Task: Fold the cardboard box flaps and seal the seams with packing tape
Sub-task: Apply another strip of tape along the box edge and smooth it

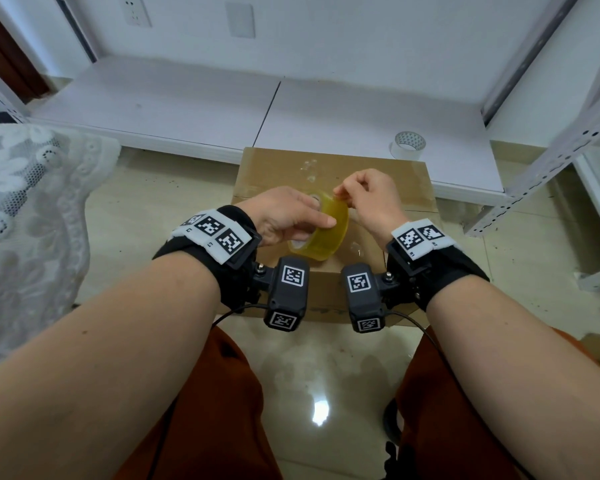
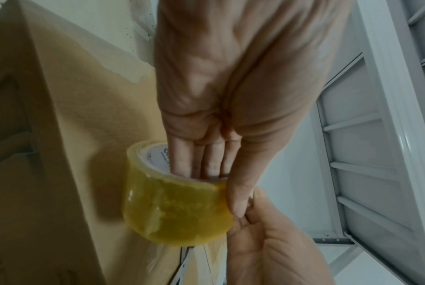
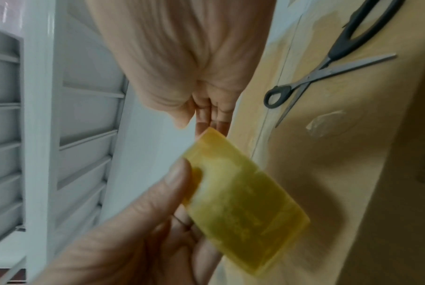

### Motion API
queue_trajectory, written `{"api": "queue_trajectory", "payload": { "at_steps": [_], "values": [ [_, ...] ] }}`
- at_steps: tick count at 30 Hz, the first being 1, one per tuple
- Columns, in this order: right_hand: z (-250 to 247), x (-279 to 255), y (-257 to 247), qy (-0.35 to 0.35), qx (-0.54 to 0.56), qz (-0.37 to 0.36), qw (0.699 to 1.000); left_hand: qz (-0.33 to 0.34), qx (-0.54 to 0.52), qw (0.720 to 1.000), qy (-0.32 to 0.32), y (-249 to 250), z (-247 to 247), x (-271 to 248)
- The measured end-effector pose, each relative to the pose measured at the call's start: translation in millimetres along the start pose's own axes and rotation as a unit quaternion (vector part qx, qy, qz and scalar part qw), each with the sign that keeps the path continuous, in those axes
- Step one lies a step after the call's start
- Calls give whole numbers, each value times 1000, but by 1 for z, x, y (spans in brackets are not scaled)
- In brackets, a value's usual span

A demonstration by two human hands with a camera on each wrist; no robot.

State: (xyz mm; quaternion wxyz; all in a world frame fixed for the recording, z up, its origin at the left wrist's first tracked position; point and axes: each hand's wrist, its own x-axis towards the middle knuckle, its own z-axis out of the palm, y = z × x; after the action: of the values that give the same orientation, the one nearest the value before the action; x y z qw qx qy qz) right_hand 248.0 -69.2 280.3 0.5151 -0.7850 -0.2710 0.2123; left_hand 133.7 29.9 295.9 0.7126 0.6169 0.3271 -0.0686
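Two hands on one yellow tape roll above the closed box

One yellow roll of packing tape [image 1: 321,230] is held just above the top of the cardboard box [image 1: 274,168], near the middle of the head view. The left hand [image 1: 284,214] comes in from 9 o'clock; in the left wrist view its fingers [image 2: 207,156] reach into the roll's core while the thumb presses along the outer winding, so the roll is grasped firmly. The right hand [image 1: 371,197] sits at the roll's 1 o'clock edge, its fingers curled tight and pinching at the rim of the roll; whether a loose tape end is between them cannot be told. The box stands on the tiled floor [image 1: 160,188] with its flaps folded flat, and shiny strips of tape show on the top.

Scissors [image 3: 328,65] lie open on the box top, seen only in the right wrist view, with a crumpled scrap of clear tape [image 3: 326,123] just beside the blades. A second, clear tape roll [image 1: 408,145] stands at 1 o'clock on the low white platform [image 1: 187,109] behind the box. A perforated metal shelf frame [image 1: 534,174] rises at 3 o'clock, and white lace fabric [image 1: 25,216] hangs at 9 o'clock. The person's rust-coloured trousers [image 1: 222,410] fill the 6 o'clock edge.
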Motion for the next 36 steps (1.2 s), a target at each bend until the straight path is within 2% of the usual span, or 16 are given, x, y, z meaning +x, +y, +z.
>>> {"api": "queue_trajectory", "payload": {
  "at_steps": [3,5,11,17,22,28,36],
  "values": [
    [-3,-5,-6,-39,63,-9,997,12,-28,999,10,1,-2,0],
    [-2,-9,-6,-60,65,-6,996,10,-34,999,14,1,-2,0],
    [-3,-7,-1,-49,94,33,994,8,-14,1000,13,-2,1,1],
    [1,-6,1,-71,13,13,997,0,0,1000,14,-2,4,2],
    [5,-6,1,-40,-26,-16,999,8,-18,1000,10,-1,5,3],
    [10,-6,4,-24,-36,-13,999,7,-43,999,5,0,5,2],
    [2,-9,-1,-41,74,-14,996,12,-61,998,12,1,-2,0]
  ]
}}
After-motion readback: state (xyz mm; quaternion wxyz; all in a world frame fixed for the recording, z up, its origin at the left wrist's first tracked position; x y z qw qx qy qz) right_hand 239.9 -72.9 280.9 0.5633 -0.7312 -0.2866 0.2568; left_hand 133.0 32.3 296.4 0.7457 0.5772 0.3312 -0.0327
